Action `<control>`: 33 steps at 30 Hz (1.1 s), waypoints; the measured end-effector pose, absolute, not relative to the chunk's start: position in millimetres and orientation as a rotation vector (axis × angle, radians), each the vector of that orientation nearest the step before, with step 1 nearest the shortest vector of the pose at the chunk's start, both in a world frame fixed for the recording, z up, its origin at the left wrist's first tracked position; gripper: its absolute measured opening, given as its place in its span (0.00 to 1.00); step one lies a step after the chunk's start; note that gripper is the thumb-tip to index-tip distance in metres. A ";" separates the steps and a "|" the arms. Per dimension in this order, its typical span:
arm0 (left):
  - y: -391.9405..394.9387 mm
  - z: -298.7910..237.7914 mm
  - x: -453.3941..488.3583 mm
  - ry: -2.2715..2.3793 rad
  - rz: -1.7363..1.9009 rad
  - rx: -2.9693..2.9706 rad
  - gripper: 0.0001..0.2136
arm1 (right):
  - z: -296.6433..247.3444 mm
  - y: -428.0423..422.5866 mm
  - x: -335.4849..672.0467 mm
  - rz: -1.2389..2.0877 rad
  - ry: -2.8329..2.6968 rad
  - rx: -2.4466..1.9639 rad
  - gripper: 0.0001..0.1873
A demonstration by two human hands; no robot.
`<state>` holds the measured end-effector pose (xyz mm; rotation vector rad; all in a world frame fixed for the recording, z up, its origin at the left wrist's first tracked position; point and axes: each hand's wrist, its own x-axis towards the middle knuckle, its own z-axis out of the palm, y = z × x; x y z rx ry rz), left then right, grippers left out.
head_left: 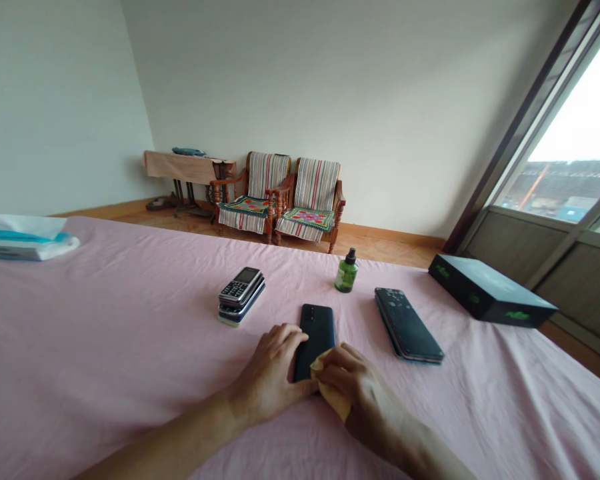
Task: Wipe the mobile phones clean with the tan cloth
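Observation:
A dark smartphone [318,328] lies back side up on the pink cloth, its camera end pointing away from me. My left hand [275,373] grips its left edge, with the thumb across the near end. In my right hand [360,387] is a bunched yellow cloth [336,399], pressed on the lower right part of the phone. The fingers of that hand are closed round the cloth and cover the phone's near right corner. To the left is a stack of phones with a keypad phone [241,285] on top. On the right, another stack has a black smartphone [411,325] uppermost.
A green bottle with a black cap [347,272] stands beyond the phone. A black box [490,293] sits at the right edge of the pink bedsheet [145,320]. At far left lies a tissue pack [25,248]. Two wooden chairs [307,213] stand by the wall.

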<state>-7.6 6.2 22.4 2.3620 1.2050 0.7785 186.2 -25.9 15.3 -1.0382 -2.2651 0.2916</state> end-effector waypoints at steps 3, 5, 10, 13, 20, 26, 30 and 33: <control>9.2 20.0 -9.1 1.168 0.763 2.363 0.25 | 19.0 -28.9 183.2 0.370 -2.288 -1.079 0.12; 10.6 18.5 -9.9 1.168 0.758 2.362 0.25 | 17.8 -26.9 183.7 0.376 -2.249 -1.114 0.12; 10.7 17.3 -9.1 1.189 0.759 2.390 0.25 | 2.5 -10.6 186.1 0.317 -2.160 -1.165 0.11; 9.9 18.8 -7.9 1.187 0.747 2.437 0.24 | -2.9 -0.5 186.7 0.219 -2.153 -1.200 0.11; 6.2 20.0 -6.7 1.191 0.721 2.505 0.22 | 3.8 22.9 182.2 0.133 -2.138 -1.283 0.12; 8.3 21.0 -8.5 1.158 0.679 2.539 0.22 | 0.5 56.0 177.5 0.050 -2.094 -1.392 0.14; 9.3 22.2 -9.5 1.140 0.664 2.543 0.22 | 2.4 69.8 175.2 0.022 -2.104 -1.419 0.15; 9.8 20.8 -10.2 1.136 0.663 2.535 0.22 | 5.7 73.2 174.3 0.015 -2.127 -1.417 0.14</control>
